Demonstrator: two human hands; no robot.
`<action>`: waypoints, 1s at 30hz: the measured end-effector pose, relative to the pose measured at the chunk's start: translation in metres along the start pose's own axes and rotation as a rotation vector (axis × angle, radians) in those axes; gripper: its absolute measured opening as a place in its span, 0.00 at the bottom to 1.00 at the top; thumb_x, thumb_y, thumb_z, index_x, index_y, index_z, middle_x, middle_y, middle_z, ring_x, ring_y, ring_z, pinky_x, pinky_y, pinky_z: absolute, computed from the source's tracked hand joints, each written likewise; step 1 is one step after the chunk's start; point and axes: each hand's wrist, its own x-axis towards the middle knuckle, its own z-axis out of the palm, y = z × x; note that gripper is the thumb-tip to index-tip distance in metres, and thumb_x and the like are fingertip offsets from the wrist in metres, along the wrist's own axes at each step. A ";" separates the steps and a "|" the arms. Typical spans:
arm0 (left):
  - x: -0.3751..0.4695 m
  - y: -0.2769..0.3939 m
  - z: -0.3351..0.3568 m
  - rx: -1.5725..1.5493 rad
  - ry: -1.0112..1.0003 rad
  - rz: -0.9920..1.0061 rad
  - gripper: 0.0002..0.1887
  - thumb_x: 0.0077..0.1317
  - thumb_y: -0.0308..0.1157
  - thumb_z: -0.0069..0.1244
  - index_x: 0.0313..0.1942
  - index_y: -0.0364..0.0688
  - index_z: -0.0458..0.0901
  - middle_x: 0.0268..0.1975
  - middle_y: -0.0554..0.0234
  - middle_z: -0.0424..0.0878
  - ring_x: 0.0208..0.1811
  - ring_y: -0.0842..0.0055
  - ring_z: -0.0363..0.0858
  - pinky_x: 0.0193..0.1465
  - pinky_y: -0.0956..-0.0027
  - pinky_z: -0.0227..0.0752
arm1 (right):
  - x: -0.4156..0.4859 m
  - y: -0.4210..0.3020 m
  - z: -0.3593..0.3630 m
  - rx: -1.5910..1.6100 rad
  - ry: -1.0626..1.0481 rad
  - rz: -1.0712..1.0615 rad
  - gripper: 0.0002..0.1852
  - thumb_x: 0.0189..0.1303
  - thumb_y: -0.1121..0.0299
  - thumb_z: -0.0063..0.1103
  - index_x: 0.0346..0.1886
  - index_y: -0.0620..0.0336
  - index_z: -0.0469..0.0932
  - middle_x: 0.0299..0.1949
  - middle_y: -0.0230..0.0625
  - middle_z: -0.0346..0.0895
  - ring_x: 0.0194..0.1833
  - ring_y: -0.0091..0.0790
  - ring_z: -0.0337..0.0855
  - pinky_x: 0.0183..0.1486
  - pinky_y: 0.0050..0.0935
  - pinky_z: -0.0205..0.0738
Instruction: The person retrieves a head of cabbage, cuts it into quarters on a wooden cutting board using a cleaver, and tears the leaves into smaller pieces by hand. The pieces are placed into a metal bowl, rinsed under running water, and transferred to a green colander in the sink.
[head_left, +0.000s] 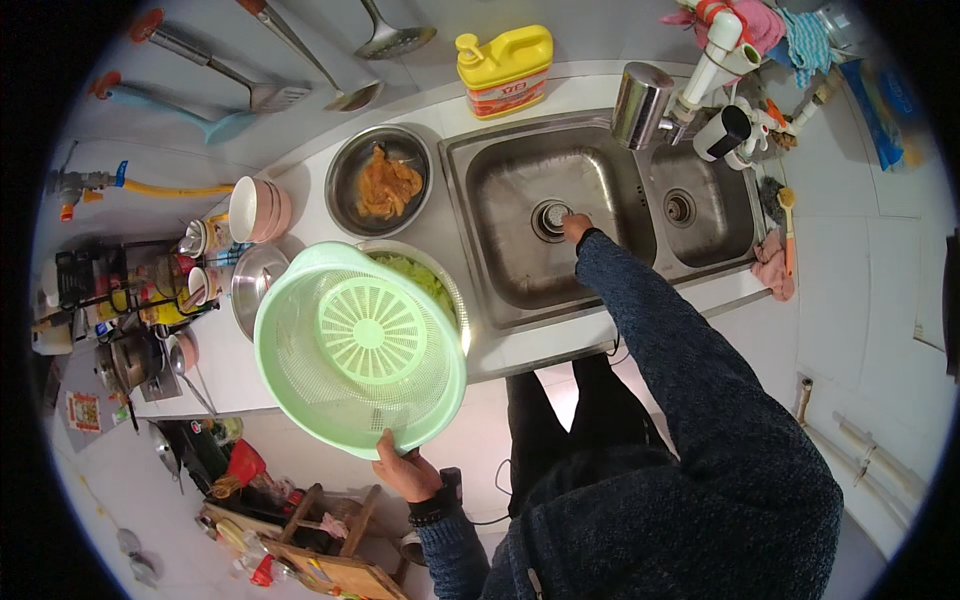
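My left hand (407, 469) grips the rim of a light green plastic colander (373, 330), which is tilted above the counter's front edge and looks empty. Behind it, partly hidden, a metal bowl (463, 315) holds chopped green leafy vegetables (420, 277). My right hand (577, 226) reaches into the large basin of a steel double sink (491, 247), its fingers at the metal drain strainer (555, 216). The fingertips are too small to tell whether they grip it. Further back, a steel bowl (337, 202) holds raw marinated meat strips (388, 184).
A yellow jug (507, 75) stands behind the sink. A faucet with a steel cylinder (642, 105) overhangs the basin's back right. Stacked pink bowls (259, 210), a steel dish (259, 281) and a crowded rack (135, 285) are at the left. Ladles and spatulas hang on the wall.
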 end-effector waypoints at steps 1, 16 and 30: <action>0.001 -0.001 -0.001 -0.022 0.001 -0.017 0.21 0.72 0.31 0.53 0.58 0.23 0.77 0.52 0.50 0.85 0.45 0.71 0.86 0.45 0.68 0.82 | 0.001 0.004 -0.001 0.234 -0.013 0.161 0.23 0.76 0.54 0.54 0.54 0.67 0.83 0.47 0.49 0.86 0.44 0.46 0.87 0.49 0.44 0.81; -0.009 0.028 0.031 -0.040 -0.181 0.038 0.23 0.71 0.28 0.51 0.63 0.23 0.74 0.56 0.49 0.83 0.50 0.69 0.86 0.54 0.65 0.82 | -0.056 -0.016 -0.067 0.014 -0.260 -0.027 0.26 0.79 0.58 0.52 0.74 0.60 0.73 0.74 0.45 0.73 0.70 0.49 0.75 0.71 0.40 0.73; -0.012 -0.007 0.016 0.000 -0.027 -0.045 0.25 0.71 0.31 0.53 0.64 0.24 0.73 0.56 0.48 0.83 0.49 0.69 0.86 0.49 0.68 0.83 | 0.003 0.005 -0.015 0.601 -0.114 0.269 0.27 0.79 0.46 0.53 0.61 0.62 0.81 0.67 0.48 0.77 0.65 0.46 0.77 0.65 0.49 0.76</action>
